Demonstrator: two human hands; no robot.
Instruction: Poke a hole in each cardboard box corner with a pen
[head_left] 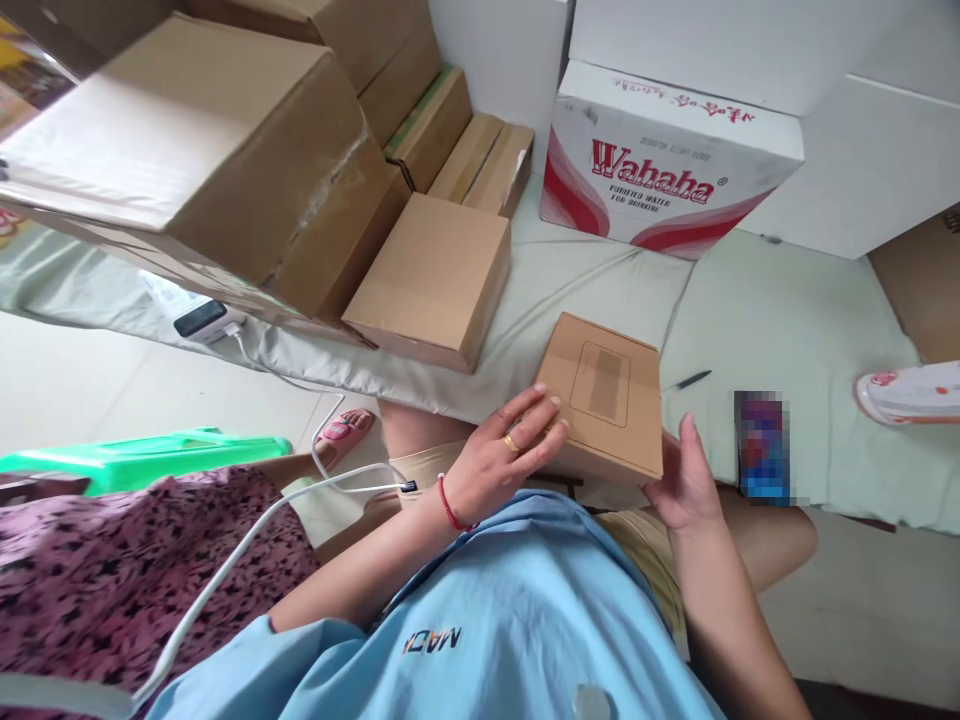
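Observation:
A small brown cardboard box with a printed rectangle on its top lies at the near edge of the cloth-covered table. My left hand, with a gold ring and a red wrist string, rests its fingers on the box's left side. At the box's lower right corner is my right hand, thumb raised and the palm against the side; its other fingers are partly hidden behind the box. A dark pen lies just right of the box.
Brown cartons are stacked at the left. A Wahaha box stands at the back. Farther right are a phone and a white-and-pink object. A white cable crosses on the left, near a seated person and a green stool.

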